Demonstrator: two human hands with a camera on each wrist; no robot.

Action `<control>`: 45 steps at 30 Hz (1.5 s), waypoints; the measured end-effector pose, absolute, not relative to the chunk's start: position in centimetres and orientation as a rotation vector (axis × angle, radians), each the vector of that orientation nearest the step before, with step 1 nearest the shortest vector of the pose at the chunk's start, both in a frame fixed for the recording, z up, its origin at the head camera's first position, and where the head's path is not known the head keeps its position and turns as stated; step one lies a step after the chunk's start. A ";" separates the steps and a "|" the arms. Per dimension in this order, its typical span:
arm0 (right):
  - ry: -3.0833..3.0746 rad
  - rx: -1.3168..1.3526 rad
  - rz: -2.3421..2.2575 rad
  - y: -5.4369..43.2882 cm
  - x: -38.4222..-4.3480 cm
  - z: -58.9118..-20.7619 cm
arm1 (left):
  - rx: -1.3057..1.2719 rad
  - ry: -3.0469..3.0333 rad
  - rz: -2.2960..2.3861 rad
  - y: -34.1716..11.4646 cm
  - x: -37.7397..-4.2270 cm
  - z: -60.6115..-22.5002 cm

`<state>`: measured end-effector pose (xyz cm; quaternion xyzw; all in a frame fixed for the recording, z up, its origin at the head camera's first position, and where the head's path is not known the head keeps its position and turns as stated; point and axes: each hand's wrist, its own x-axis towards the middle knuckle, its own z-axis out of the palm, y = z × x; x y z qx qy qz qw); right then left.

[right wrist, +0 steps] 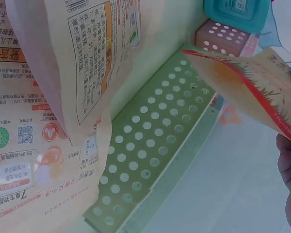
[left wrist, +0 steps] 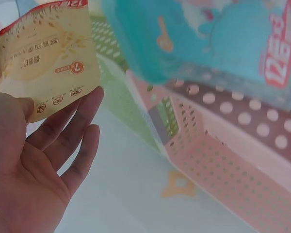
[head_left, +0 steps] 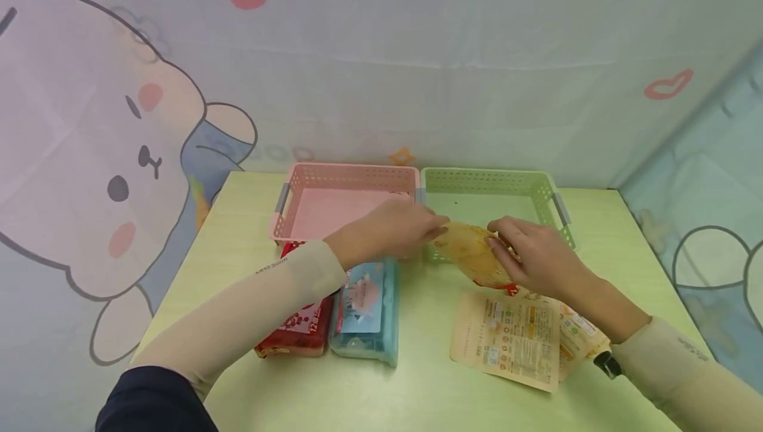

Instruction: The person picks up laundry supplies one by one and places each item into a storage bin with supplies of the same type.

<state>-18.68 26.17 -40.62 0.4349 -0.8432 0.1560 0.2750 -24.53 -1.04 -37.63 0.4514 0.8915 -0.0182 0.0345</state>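
A pale yellow pouch (head_left: pixel 471 250) with a red edge and printed lettering is held up between both hands, over the front rim of the green basket. My left hand (head_left: pixel 408 226) pinches one end of it. In the left wrist view, the left thumb lies on the printed face and the other fingers spread behind the pouch. My right hand (head_left: pixel 536 256) grips the opposite end near the red edge; the right wrist view shows only part of that hand. Below the right forearm, a cream printed pouch (head_left: pixel 507 339) lies flat, partly over another printed pouch (head_left: pixel 578 336).
A pink basket (head_left: pixel 340 207) and a green basket (head_left: pixel 485 203) stand side by side at the back of the table against a printed curtain. Left of centre, a teal lidded box (head_left: pixel 363 313) sits beside a red package (head_left: pixel 298 339), both partly under the left arm.
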 end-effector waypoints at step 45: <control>-2.340 0.741 0.786 24.9 -17.6 -35.3 | 1.129 2.728 0.961 -4.6 -28.5 -35.7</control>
